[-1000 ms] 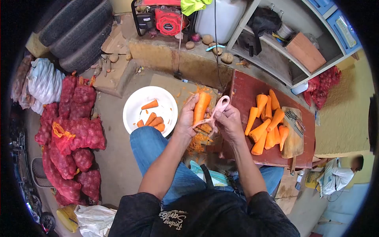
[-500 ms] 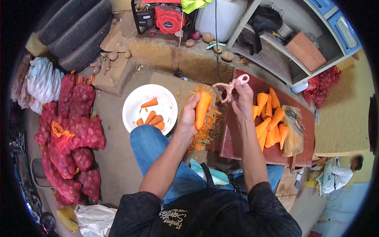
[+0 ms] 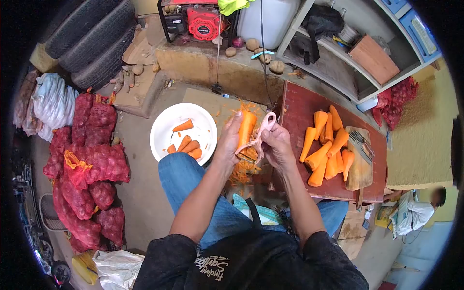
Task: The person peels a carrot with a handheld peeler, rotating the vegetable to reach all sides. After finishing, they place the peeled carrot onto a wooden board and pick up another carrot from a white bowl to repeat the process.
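Left grip: left hand [image 3: 228,146] closed around a thick orange carrot [image 3: 247,129].
Right grip: right hand [image 3: 277,143] clenched on a pink Y-shaped peeler [image 3: 262,137], its head at the carrot's lower end.
Carrot position: above orange peelings [image 3: 240,175], between white round basin [image 3: 157,133] and red wooden surface [image 3: 296,108].
Surface load: several orange carrots [image 3: 316,157] beside a wooden board [image 3: 360,172].

"What's on the table [image 3: 290,111]?"
"Carrots [image 3: 317,157], with a cutting board [image 3: 358,171] right of them."
"And left of the table?"
"A basin [image 3: 162,121] with carrot pieces [image 3: 185,143] in it; farther left, mesh sacks [image 3: 100,162]."
"And the far side?"
"A generator [image 3: 203,25], left of a plastic container [image 3: 278,21]; shelving [image 3: 338,56] stands right of both."
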Available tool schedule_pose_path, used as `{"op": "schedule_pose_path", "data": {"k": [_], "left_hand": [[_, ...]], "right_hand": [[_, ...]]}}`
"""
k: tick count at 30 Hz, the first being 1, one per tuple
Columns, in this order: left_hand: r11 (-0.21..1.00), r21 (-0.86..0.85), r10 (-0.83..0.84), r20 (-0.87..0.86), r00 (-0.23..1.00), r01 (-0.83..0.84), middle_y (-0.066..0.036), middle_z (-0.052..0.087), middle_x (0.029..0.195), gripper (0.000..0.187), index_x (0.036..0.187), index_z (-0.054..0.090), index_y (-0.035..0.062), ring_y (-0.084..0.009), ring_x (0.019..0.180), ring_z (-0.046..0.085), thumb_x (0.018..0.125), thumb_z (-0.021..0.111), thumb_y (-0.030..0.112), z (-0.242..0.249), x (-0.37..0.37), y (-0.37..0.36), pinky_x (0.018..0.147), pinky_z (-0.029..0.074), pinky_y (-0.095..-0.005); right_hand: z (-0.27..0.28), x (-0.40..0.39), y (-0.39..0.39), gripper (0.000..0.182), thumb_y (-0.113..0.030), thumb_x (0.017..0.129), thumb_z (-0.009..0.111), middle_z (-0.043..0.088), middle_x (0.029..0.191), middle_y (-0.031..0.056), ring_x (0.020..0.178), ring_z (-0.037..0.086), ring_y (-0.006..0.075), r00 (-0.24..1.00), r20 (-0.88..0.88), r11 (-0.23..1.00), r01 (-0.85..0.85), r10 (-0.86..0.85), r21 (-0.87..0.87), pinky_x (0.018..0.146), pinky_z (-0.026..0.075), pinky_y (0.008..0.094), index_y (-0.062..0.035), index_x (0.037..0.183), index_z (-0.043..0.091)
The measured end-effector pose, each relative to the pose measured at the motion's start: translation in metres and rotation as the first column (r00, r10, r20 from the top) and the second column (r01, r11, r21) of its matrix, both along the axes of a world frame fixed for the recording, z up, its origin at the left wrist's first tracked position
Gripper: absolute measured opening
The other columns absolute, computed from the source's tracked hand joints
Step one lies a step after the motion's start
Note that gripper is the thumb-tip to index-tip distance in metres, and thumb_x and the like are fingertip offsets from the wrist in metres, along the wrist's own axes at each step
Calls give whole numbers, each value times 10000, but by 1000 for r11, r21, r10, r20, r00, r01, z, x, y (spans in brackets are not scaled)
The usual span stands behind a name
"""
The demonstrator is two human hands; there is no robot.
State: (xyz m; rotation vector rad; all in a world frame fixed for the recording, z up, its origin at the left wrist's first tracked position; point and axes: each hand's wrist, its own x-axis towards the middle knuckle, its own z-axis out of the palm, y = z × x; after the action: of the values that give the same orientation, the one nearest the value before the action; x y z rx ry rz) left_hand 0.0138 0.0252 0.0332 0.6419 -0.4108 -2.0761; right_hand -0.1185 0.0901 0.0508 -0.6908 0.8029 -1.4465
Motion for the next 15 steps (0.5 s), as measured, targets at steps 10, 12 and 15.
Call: {"op": "schedule_pose_path", "data": {"k": [10,12,15], "left_hand": [[983,8,-182,98,978,182,-65,626,811,384,1028,569,77,-134,597,614,1004,537,459,-5,9,2,441,474,-254],[992,33,-127,78,989,125,-57,606,813,428,1086,570,70,-134,566,595,991,545,487,-3,6,0,432,480,-244],[999,9,-42,71,997,41,-56,601,839,449,1137,564,66,-137,564,594,983,561,488,-5,6,1,443,501,-249]], "right_hand": [[0,-70,-72,165,-175,993,593,640,763,73,551,580,132,952,-148,959,250,-269,-133,472,462,244,-14,961,586],[5,-77,-67,156,-167,993,593,641,756,78,551,587,141,946,-96,940,289,-309,-179,469,462,248,-17,951,576],[17,-49,-32,170,-171,963,637,639,781,67,568,600,142,960,-96,964,253,-261,-86,483,473,247,-11,972,578]]}}
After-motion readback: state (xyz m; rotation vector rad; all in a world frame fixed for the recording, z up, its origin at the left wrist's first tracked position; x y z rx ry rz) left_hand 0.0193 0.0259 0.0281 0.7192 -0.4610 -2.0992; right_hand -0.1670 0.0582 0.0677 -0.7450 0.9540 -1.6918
